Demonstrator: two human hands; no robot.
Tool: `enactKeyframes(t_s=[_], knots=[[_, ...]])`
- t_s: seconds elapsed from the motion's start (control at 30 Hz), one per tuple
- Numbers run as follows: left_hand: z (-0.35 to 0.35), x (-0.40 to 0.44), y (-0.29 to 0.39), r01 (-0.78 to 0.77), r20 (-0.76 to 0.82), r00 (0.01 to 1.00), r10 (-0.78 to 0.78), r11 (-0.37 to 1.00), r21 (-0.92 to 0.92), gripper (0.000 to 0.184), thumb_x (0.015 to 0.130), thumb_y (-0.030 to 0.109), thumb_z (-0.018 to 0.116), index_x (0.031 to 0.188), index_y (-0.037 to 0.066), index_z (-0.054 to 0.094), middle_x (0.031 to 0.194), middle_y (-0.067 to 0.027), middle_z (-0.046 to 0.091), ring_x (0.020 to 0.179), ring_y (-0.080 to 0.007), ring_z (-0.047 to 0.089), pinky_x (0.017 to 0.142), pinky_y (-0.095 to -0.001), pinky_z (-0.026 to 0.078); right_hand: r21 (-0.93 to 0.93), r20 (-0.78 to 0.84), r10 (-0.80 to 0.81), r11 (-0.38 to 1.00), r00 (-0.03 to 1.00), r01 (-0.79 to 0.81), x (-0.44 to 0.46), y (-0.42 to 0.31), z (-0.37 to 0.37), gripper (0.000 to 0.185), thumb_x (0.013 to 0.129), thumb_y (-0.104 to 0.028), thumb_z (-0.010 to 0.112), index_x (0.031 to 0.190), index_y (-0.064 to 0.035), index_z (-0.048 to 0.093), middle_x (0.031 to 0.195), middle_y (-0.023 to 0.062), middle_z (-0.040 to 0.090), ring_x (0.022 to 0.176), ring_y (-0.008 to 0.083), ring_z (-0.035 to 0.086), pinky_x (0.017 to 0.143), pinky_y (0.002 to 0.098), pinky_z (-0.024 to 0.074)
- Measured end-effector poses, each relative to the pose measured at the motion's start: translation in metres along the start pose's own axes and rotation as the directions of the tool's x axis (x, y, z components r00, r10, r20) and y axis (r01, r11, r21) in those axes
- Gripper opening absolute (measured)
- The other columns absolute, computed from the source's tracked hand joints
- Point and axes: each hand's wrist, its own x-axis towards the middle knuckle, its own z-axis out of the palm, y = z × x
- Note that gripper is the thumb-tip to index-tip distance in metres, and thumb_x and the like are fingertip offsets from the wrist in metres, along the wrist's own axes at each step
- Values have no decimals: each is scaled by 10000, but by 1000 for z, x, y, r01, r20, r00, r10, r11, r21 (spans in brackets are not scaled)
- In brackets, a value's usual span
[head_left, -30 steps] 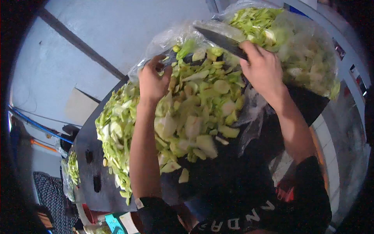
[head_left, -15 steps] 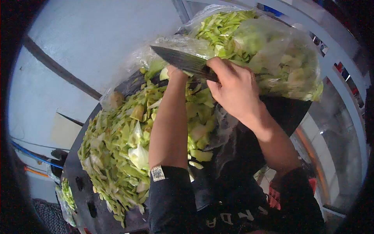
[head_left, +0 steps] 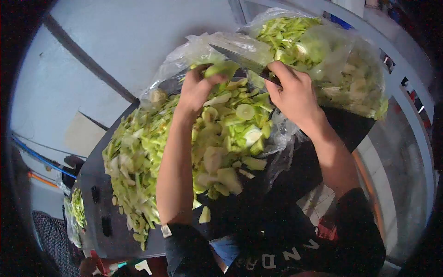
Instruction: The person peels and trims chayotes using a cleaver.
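Observation:
My right hand [head_left: 293, 94] is wrapped round the handle of a kitchen knife [head_left: 237, 59], its broad blade pointing up and left. Left of the blade, my left hand [head_left: 196, 90] grips a pale green piece of vegetable [head_left: 224, 69], slightly blurred; its exact kind is unclear. Under and around both hands spreads a heap of green vegetable slices and peelings [head_left: 147, 152], with round cut slices [head_left: 244, 111] near the middle. My left forearm covers part of the heap.
The heap lies on a dark tabletop [head_left: 94, 231]. Clear plastic bags of cut greens [head_left: 355, 69] stand at the back right, beside a metal rail [head_left: 392, 87]. Loose clear plastic [head_left: 198, 48] lies at the far edge, against a pale wall [head_left: 138, 37].
My left hand has come out from behind the knife and moved left, with the green piece now showing in it. The knife has shifted right, and the whole view has moved slightly.

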Motion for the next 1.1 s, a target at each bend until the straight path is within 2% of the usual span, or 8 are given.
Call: enactKeyframes(t_s=[0.03,0.2,0.4,0.57,0.8,0.93,1.07,1.1], knots=[[-10,-26,5,-21,-40,999,16,990,-136,629,723,222,725,1208,-124,524,1120,-184,633,1018,-237,595,905,-342,442,8,-52,-59,998,997,60,-1,-4,3,173,815,-59,674,947,-24,567,762,149,626,633,321,629,553,374,483],[-48,-138,10,-120,-207,978,-5,800,-587,644,681,5,761,1256,-88,485,1169,-154,595,1065,-236,585,946,-340,451,105,8,-232,968,973,230,-19,-39,27,160,807,-54,683,921,-16,579,713,144,620,622,310,631,544,376,484],[-75,-206,4,-266,-329,940,84,786,-558,705,662,46,804,1267,-96,471,1179,-153,590,1070,-244,589,961,-360,457,211,24,-371,910,929,358,-27,-119,37,278,718,-84,706,937,-46,539,769,144,611,680,372,622,565,436,492],[-88,-229,6,-279,-401,914,62,812,-512,766,629,113,839,1267,-106,476,1173,-161,596,1070,-246,591,972,-357,443,299,-166,-517,785,840,543,-13,-178,28,267,717,-59,695,942,10,568,817,170,639,706,363,645,586,415,512],[-100,-227,-5,-351,-383,916,119,700,-622,720,650,130,829,1248,-87,491,1160,-154,594,1044,-239,595,948,-352,460,97,145,-236,970,961,223,-16,-120,78,115,886,-89,632,909,18,597,674,130,641,540,261,629,491,345,458],[-97,-229,-11,-343,-373,924,80,604,-719,707,662,125,811,1251,-88,483,1153,-155,593,1027,-236,602,933,-358,473,249,59,-130,962,990,112,-20,-111,80,206,888,-184,641,851,1,557,653,177,591,559,354,590,497,432,433],[-96,-231,-6,-320,-386,921,61,683,-656,702,658,112,806,1246,-96,482,1143,-153,595,1029,-240,601,929,-349,476,219,-44,-243,944,969,247,-21,-142,55,170,850,-148,684,860,-4,592,671,151,615,559,317,617,508,385,473],[-95,-230,-7,-312,-380,923,56,686,-658,702,658,112,806,1246,-96,482,1143,-153,595,1029,-240,601,929,-349,476,265,-145,-308,904,940,336,-23,-148,54,106,857,-99,677,868,-1,641,684,101,655,535,184,624,503,309,470]])
